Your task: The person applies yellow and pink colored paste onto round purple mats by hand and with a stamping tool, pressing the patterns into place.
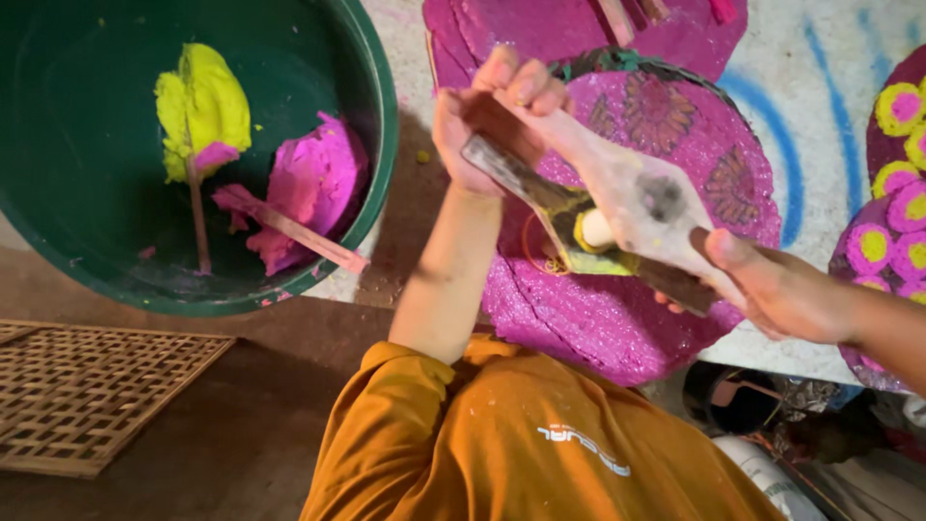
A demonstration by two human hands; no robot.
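Observation:
My left hand [479, 116] is raised above a round pink textured disc [617, 318] and pinches the narrow end of a translucent plastic cone bag [637, 198]. The bag runs down to the right, where my right hand [772, 289] presses its thumb on the other end. A flat dark blade [526, 183], smeared with yellow paste [603, 259], lies under the bag from my left palm to my right hand, which grips its lower end. An orange shirt sleeve [405, 425] covers my left upper arm.
A large green tub [381, 145] at the upper left holds lumps of yellow paste [207, 101] and pink paste [313, 178] with two thin sticks. A woven lattice panel [87, 396] lies on the brown floor. Pink-and-yellow round flowers [892, 212] sit at the right edge on a white surface with blue lines.

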